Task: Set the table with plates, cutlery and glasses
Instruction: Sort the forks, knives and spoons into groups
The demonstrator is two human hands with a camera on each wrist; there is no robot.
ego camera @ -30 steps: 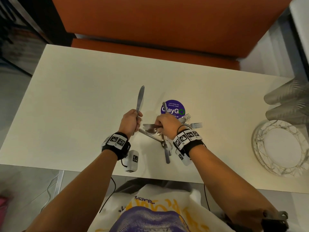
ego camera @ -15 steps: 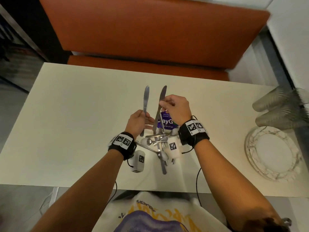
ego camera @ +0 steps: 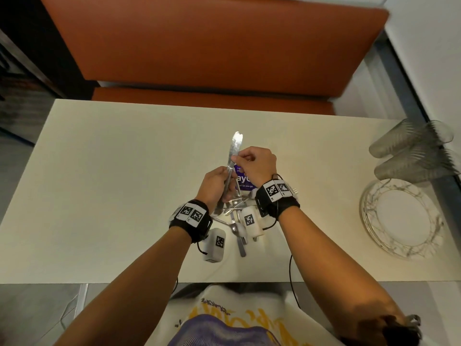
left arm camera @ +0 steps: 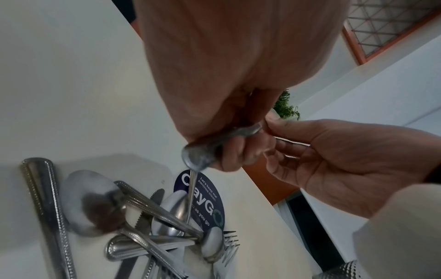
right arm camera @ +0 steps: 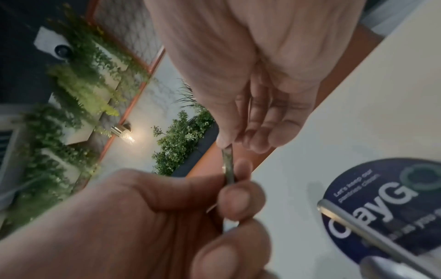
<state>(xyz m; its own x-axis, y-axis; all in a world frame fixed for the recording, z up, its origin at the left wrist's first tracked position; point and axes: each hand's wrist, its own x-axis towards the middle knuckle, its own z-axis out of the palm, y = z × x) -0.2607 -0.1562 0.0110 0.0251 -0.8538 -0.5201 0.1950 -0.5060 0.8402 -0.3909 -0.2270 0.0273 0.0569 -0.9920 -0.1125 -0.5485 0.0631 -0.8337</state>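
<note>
Two steel table knives (ego camera: 235, 148) stand upright together over the table's middle, their blades overlapping so they look like one. My left hand (ego camera: 217, 186) grips them by the handle (left arm camera: 203, 152). My right hand (ego camera: 254, 163) pinches the blade (right arm camera: 227, 166) between thumb and forefinger just above the left fist (right arm camera: 143, 217). Below both hands lies a tangled pile of spoons, forks and knives (ego camera: 237, 221), also seen in the left wrist view (left arm camera: 148, 217). At the right edge are stacked marbled plates (ego camera: 401, 221), with clear ribbed glasses (ego camera: 411, 151) lying on their sides behind them.
A round purple sticker (ego camera: 243, 181) marks the cream table (ego camera: 112, 183) under my hands. An orange bench (ego camera: 199, 46) runs along the far side. Wrist camera pods and cables hang near the pile. A second table edge shows at the far right.
My right hand lifted a second knife out of the pile and brought it against the knife in my left hand. Both hands rose and moved away from me; my head tilted up.
</note>
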